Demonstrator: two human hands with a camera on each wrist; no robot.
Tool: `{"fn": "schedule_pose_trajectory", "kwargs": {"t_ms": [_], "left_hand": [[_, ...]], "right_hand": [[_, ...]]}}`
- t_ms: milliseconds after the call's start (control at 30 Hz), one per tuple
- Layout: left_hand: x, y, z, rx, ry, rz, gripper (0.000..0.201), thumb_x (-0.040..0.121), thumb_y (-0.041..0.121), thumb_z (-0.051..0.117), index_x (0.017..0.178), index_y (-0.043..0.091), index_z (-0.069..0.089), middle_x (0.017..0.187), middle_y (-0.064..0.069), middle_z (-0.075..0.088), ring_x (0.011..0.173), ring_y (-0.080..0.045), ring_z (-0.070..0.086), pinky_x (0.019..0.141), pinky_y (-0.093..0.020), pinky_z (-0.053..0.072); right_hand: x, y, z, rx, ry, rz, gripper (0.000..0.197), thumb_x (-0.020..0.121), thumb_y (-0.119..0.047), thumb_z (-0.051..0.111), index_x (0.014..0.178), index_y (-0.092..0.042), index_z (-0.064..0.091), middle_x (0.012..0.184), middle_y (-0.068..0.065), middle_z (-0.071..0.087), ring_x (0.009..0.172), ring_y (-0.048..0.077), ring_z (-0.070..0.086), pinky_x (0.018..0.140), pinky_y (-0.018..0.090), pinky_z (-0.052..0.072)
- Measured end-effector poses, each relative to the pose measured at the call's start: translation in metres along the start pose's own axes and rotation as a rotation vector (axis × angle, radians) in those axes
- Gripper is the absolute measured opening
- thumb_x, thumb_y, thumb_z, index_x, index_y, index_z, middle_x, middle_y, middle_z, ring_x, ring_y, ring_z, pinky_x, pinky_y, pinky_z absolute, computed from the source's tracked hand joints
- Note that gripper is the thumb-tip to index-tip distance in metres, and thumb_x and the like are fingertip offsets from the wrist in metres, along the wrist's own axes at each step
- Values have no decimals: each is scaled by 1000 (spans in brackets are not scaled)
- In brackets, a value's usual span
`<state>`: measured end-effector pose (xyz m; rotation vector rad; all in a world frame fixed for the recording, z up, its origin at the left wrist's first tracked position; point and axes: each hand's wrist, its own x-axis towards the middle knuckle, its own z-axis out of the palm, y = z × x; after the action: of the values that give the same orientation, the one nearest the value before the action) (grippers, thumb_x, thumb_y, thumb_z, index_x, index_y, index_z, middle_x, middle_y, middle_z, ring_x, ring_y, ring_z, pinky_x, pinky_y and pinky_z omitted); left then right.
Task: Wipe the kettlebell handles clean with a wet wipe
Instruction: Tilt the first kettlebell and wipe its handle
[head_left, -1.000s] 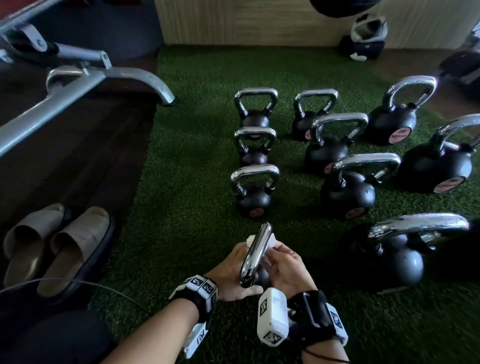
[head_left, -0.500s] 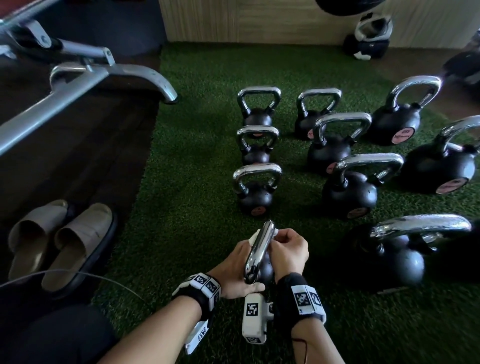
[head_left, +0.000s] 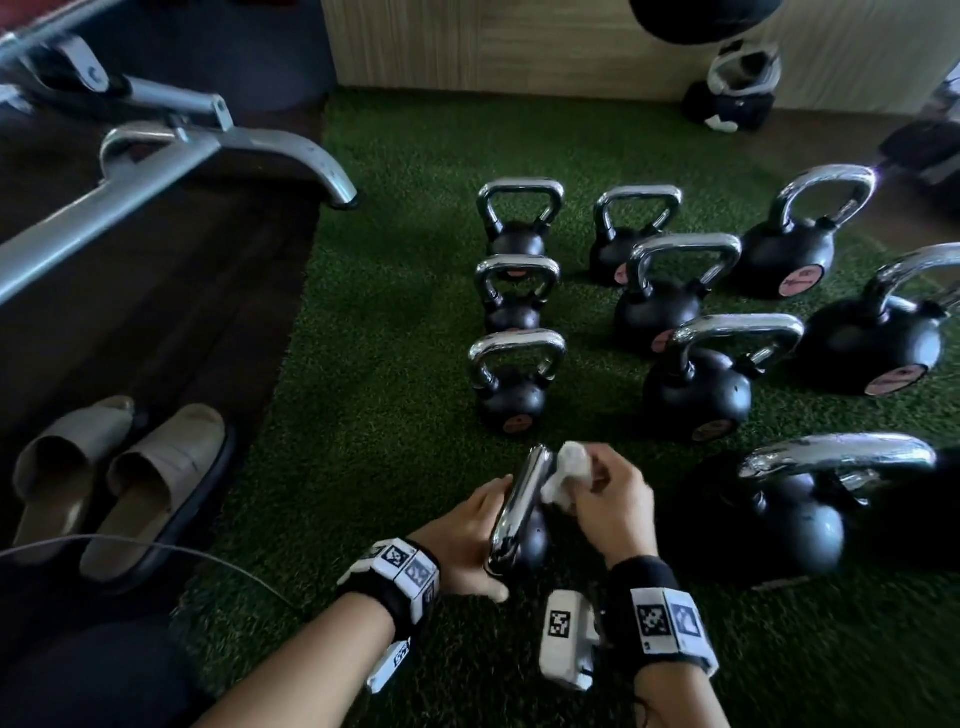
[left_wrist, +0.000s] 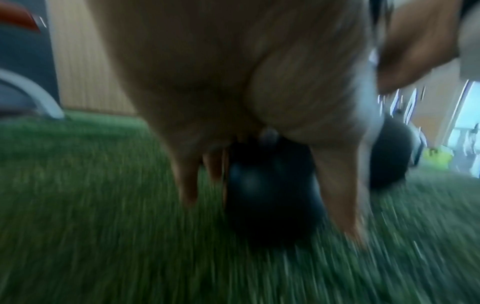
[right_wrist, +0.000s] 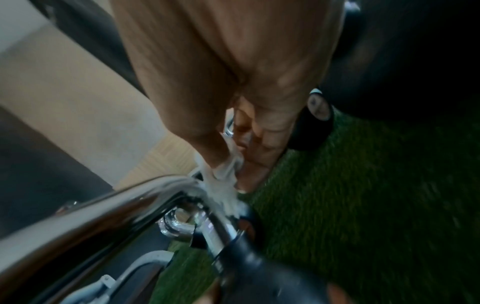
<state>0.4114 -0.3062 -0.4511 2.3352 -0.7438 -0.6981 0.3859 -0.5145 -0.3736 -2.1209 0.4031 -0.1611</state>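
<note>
A small black kettlebell (head_left: 530, 545) with a chrome handle (head_left: 519, 499) stands on the green turf just before me. My left hand (head_left: 467, 540) holds it from the left, fingers down one side of the black ball (left_wrist: 270, 195) and thumb down the other. My right hand (head_left: 608, 499) pinches a bunched white wet wipe (head_left: 566, 473) against the right side of the handle near its far end. In the right wrist view the wipe (right_wrist: 223, 185) lies on the bend of the chrome handle (right_wrist: 103, 209). Both wrist views are blurred.
Several more kettlebells stand on the turf beyond and to the right; the nearest small one (head_left: 511, 395) is just ahead and a large one (head_left: 779, 514) close at right. A pair of sandals (head_left: 119, 478) and a metal bench frame (head_left: 156, 156) lie on the dark floor at left.
My right hand has come off the far end of the handle and shifted right; the wipe now shows, bunched against the handle's side. The left hand keeps its hold.
</note>
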Motion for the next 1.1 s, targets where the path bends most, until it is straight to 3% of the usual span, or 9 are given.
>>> {"fn": "schedule_pose_trajectory", "kwargs": {"t_ms": [67,133,200,300,400,533,633,900,1100], "left_hand": [[1,-2,-18,20,-158,-24,156,50,51,92,162,16,-12,171,-4,-6,159,-22,1,129,-41,18],[-7,13,-42,-60,-179,-43,155,44,59,91,162,21,-2,165,2,26,152,-13,28,125,-36,28],[-22,43,-59,-31,-63,-36,127,52,63,87,156,30,22,138,14,55,127,-4,54,111,-33,45],[-44,84,-56,167,191,-35,74,70,66,73,133,43,40,110,12,69,96,-11,70,85,-40,59],[-52,100,-46,178,264,-59,48,82,58,57,124,40,44,107,6,71,93,-20,72,80,-42,59],[-44,101,-62,481,223,-23,50,86,55,64,129,37,46,113,6,70,103,-22,70,84,-39,56],[-33,91,-80,583,158,41,62,85,61,68,139,38,49,117,10,64,105,-20,67,84,-37,54],[-29,58,-98,110,212,-58,58,64,58,89,118,40,75,84,19,59,78,3,56,66,-11,38],[-37,62,-92,-91,255,-97,54,68,46,91,119,36,75,96,21,70,86,13,62,75,-2,42]], "right_hand": [[10,-2,-9,-43,42,-193,41,84,2,67,113,-25,78,92,-8,65,87,11,62,73,9,40],[18,-8,-7,-85,-17,-326,50,81,9,61,113,-25,80,96,-8,64,90,9,62,77,1,39],[23,-14,-1,-112,-112,-432,48,79,8,58,108,-22,81,100,-7,66,91,5,62,82,-1,40],[25,-24,-2,-137,-243,-515,36,75,-11,60,102,-18,82,104,-1,69,94,9,66,87,16,52],[29,-31,-13,-292,-364,-508,24,77,-9,62,93,-16,79,100,5,67,94,20,66,86,33,55],[30,-17,-30,-422,-347,-454,22,74,-15,63,83,-33,70,85,-11,52,87,11,60,71,9,39],[9,5,-43,-390,-194,-463,19,71,-18,78,86,-30,74,82,-9,53,77,10,57,68,19,44],[0,17,-30,-340,-62,-430,28,71,-13,84,93,-27,79,88,-11,62,80,11,62,73,17,46],[15,8,-27,-287,-121,-420,26,73,-8,85,94,-23,81,90,-12,65,81,11,66,75,23,53]]}}
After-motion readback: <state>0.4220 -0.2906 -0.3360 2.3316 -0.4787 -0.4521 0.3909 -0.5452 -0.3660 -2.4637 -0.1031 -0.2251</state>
